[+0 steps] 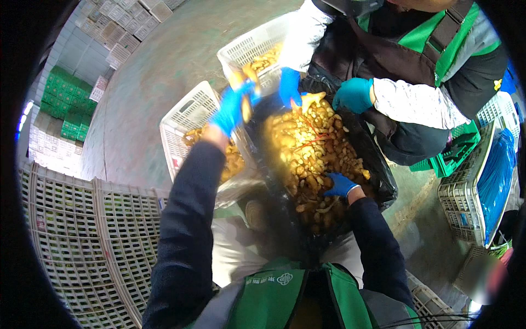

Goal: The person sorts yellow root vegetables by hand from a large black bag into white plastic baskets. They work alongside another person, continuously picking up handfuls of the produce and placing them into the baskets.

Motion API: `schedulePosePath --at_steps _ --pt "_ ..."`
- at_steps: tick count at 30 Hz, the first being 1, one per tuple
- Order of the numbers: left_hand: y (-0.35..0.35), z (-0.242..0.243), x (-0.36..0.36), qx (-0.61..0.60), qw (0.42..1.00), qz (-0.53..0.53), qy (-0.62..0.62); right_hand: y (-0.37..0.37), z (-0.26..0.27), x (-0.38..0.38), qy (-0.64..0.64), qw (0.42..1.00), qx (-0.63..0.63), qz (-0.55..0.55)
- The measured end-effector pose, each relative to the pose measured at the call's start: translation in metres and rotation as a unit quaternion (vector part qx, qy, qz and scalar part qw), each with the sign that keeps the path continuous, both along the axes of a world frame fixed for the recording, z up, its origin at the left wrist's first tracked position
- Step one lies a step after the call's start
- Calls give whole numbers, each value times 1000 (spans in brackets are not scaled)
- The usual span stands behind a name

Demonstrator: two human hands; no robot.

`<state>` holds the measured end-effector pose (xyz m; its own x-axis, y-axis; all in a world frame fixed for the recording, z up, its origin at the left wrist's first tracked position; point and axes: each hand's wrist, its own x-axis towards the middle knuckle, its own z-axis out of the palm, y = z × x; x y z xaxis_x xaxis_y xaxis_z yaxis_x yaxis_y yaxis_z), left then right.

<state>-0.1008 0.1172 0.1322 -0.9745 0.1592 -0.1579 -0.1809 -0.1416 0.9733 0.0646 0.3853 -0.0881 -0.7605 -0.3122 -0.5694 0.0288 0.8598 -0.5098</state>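
Observation:
My left hand [232, 107], in a blue glove and blurred, is raised between a white plastic crate and a black-lined container. Ginger roots [246, 108] show in its fingers, also blurred. My right hand [340, 185], gloved in blue too, rests on the near right part of a heap of ginger roots [316, 164]. Its fingertips are partly hidden among the pieces, so a grip there is unclear. Black plastic film [384, 187] lines the container around the heap. A red string [315, 137] lies across the ginger.
Opposite me, a co-worker's blue-gloved hand [290, 87] and teal-gloved hand [354, 95] are at the heap's far end. White crates with ginger stand at left [172, 135] and beyond [230, 51]. Stacked crates [102, 246] rise at near left. A blue-lined crate [460, 205] stands right.

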Motion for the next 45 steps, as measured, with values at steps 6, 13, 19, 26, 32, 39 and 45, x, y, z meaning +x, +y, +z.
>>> schedulePosePath --at_steps 6,13,19,26,32,39,45 --pt "-4 15 16 60 994 -81 47 14 -1 -18 -119 944 -282 -124" --pt "18 -49 167 -7 971 -203 -126 -15 71 -13 -255 770 -577 -94" --pt "37 -68 163 -39 974 -218 -37 -43 93 -12 -234 600 -724 -246" --pt "6 -98 163 241 914 -198 -260 -9 -2 -10 18 1000 11 11" --pt "7 -95 167 227 937 -152 -217 -20 -34 -19 -68 996 22 51" --pt "-15 -91 140 195 973 -63 -102 -6 -24 -14 -60 992 -113 6" --pt "-77 -78 102 232 939 201 -153 -2 6 -18 -180 907 -361 -120"
